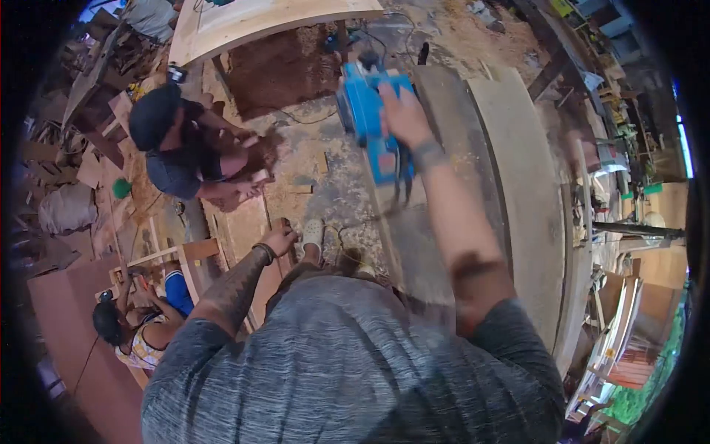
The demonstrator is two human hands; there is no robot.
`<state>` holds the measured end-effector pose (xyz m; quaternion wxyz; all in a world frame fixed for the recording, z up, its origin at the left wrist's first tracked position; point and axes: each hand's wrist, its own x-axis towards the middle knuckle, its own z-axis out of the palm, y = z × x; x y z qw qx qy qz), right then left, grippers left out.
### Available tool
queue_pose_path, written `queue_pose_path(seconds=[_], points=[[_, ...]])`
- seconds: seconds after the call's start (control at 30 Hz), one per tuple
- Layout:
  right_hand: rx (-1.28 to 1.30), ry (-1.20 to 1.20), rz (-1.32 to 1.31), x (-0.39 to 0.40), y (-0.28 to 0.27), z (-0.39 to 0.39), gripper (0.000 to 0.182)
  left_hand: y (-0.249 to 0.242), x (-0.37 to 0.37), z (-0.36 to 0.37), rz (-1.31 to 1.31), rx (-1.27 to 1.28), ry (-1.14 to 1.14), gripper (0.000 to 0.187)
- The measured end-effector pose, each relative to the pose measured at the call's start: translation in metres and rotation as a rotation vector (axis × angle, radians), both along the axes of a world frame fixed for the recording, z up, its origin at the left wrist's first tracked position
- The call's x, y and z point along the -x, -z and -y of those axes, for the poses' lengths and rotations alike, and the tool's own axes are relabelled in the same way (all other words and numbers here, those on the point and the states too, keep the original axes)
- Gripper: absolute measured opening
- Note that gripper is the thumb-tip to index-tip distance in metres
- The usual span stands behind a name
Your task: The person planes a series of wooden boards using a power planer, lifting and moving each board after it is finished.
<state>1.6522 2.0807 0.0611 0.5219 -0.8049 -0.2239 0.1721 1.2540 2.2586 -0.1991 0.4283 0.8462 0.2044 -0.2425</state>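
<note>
Along the left side of the dark board [470, 166], the blue power tool [376, 122] is sitting at the board's far end, and motion blur is hiding its exact type and its contact with the surface. From above, the right grip [403, 115] is clamping on the tool, its fingers reaching over the blue housing. A dark wristband [427, 154] is circling the right wrist. Well apart from the tool, on its near left, the left grip [279, 238] is hanging with fingers curling; whether they are meeting or holding anything cannot be told. A dark bracelet [265, 253] is circling that wrist, and a light clog [313, 231] is showing just beside the hand.

To the right of the tool, beyond the dark board, a pale board [521, 200] is lying lengthwise. Beyond the tool on the far left, a pale panel [274, 26] is spanning above the floor [347, 200].

Left of the tool, a co-worker in a dark cap [154, 117] is bending low, hands near a small wood block [260, 176]. Farther left and nearer the camera, a second co-worker [118, 325] is working beside a wooden frame [194, 270].
</note>
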Motion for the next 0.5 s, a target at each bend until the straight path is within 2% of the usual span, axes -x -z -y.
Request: queue_pose_path(seconds=[0.03, 0.13, 0.17, 0.23, 0.3, 0.4, 0.5], points=[[0.008, -0.008, 0.041, 0.022, 0.002, 0.034, 0.051, -0.001, -0.004, 0.002, -0.03, 0.001, 0.022, 0.058], [0.032, 0.009, -0.216, 0.117, -0.028, 0.14, 0.035, 0.063, 0.007, 0.002, 0.154, -0.13, 0.161, 0.055], [0.074, 0.083, -0.182, 0.141, -0.01, 0.177, 0.031, 0.005, -0.02, 0.016, -0.223, 0.115, -0.134, 0.049], [0.156, 0.235, -0.411, 0.174, -0.027, 0.21, 0.028, 0.049, -0.022, 0.019, -0.069, 0.192, -0.09, 0.05], [0.15, 0.187, -0.424, 0.17, -0.042, 0.206, 0.028, 0.031, -0.041, 0.03, -0.259, 0.427, -0.324, 0.039], [0.061, 0.19, -0.424, 0.145, -0.03, 0.181, 0.03, 0.04, -0.071, 0.044, -0.167, 0.537, -0.409, 0.038], [-0.003, 0.091, -0.303, 0.097, -0.025, 0.133, 0.038, 0.014, -0.087, 0.05, 0.003, 0.494, -0.239, 0.04]])
